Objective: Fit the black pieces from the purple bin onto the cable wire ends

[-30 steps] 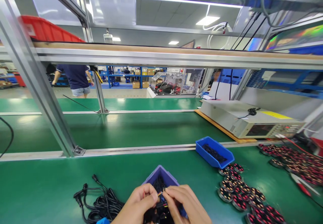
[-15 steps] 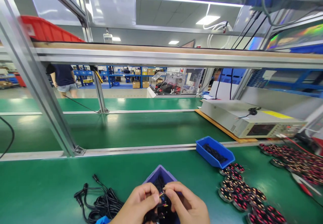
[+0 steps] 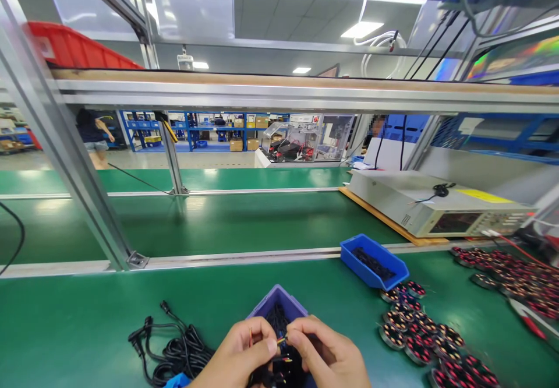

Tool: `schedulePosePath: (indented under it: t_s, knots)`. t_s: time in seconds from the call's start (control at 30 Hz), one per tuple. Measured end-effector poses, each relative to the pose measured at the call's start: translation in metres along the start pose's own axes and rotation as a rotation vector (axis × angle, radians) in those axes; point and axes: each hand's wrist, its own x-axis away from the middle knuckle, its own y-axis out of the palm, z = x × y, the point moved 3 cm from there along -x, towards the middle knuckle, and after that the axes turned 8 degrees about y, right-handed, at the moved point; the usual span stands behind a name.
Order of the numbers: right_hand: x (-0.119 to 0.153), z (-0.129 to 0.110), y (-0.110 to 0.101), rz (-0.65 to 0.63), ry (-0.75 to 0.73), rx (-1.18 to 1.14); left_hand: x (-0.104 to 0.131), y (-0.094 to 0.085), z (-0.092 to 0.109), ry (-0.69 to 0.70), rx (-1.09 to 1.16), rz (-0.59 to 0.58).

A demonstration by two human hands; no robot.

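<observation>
At the bottom middle, my left hand pinches thin red, yellow and dark wires between thumb and forefinger. My right hand faces it, thumb and forefinger closed at the other end of these wires; the exact tips are hidden by the fingers. Below, black cable ends with bared coloured wires stick out between the hands. Both hands are over a purple bin with black cables inside. Left of my left hand lies a bundle of black cables with plugs at their ends.
A blue bin of black parts stands to the right. Several round copper-wound motor stators lie beside it, with more stators and red-handled pliers further right. Behind them sits a grey instrument. A metal post rises at left.
My right hand has shifted slightly right, with a little more wire showing between the hands. In the background, a person at left has moved leftward. The view has shifted slightly.
</observation>
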Motion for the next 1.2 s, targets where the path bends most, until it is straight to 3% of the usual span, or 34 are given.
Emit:
schedulePosePath:
  t_s: [0.2,0.43,0.63,0.83,1.2]
  knots:
    - [-0.001,0.001,-0.002,-0.019,0.008,0.011,-0.001,-0.002,-0.002,0.008,-0.021,-0.007]
    - [0.001,0.005,-0.002,-0.137,0.161,-0.009,0.0,-0.001,-0.002,0.045,-0.072,-0.041]
    - [-0.005,-0.005,-0.003,-0.3,-0.043,0.09,0.0,-0.001,-0.004,0.042,-0.09,-0.051]
    - [-0.004,-0.005,-0.005,-0.078,-0.04,-0.033,0.001,0.002,0.003,0.049,-0.045,-0.024]
    - [-0.002,-0.011,-0.005,-0.139,-0.182,-0.005,0.001,0.003,0.003,0.018,-0.025,-0.011]
